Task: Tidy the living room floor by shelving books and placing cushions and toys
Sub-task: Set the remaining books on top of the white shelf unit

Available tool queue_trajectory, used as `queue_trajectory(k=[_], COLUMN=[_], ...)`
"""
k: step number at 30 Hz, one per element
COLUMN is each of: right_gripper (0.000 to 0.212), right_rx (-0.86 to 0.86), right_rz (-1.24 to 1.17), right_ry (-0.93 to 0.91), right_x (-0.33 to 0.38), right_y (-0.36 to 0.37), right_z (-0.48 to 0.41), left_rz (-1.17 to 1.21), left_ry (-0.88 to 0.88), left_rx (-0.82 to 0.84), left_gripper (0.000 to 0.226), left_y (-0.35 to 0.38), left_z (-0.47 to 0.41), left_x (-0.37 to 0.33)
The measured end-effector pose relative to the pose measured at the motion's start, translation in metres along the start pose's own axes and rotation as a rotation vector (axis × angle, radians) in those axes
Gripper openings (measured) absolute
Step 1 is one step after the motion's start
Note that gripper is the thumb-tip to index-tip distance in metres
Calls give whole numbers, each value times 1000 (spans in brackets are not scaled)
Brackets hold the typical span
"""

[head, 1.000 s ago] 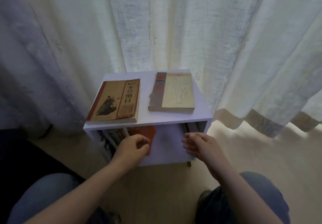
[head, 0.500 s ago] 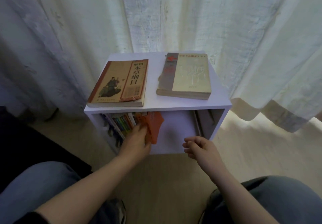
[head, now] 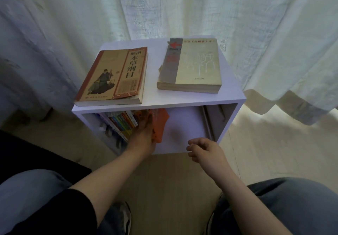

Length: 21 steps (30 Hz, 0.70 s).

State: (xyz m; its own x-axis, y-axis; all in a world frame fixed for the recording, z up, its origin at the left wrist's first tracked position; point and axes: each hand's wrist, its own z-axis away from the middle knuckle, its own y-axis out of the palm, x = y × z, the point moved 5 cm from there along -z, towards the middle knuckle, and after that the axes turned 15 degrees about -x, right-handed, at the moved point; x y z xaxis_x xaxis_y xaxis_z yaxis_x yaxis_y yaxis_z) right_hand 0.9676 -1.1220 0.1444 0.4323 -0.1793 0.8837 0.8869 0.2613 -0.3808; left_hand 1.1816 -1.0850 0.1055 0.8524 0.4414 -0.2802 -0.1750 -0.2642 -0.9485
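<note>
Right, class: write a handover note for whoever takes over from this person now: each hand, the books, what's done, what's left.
Left hand: straight fingers against the orange book, partly inside the white shelf; thumb hidden, grip unclear.
Right hand: loosely curled, empty, in front of the shelf.
Done: a row of books stands inside at left.
Left: seat the orange book; probably shelve the brown book and pale book lying on top. Cushions, toys: not in view.

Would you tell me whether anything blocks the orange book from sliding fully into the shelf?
Nothing visible does: the orange book stands beside the row of books, the left hand against it, with open space to its right.
</note>
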Motion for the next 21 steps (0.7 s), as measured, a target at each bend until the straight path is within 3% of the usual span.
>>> queue_trajectory(k=[4, 11, 15, 21], right_gripper=[16, 16, 18, 19], right_rx=[-5, -26, -18, -33], right_rz=[-10, -33, -11, -46], right_ry=[36, 103, 110, 140], right_x=[-3, -8, -13, -17], right_y=[1, 0, 1, 0], right_z=[-1, 1, 1, -3], left_rz=[35, 153, 182, 453], left_ry=[-20, -43, -31, -174], left_rx=[-42, -159, -226, -260], left_gripper=[89, 70, 73, 54], left_y=[5, 13, 19, 26], left_z=[1, -2, 1, -2], left_x=[0, -13, -17, -19])
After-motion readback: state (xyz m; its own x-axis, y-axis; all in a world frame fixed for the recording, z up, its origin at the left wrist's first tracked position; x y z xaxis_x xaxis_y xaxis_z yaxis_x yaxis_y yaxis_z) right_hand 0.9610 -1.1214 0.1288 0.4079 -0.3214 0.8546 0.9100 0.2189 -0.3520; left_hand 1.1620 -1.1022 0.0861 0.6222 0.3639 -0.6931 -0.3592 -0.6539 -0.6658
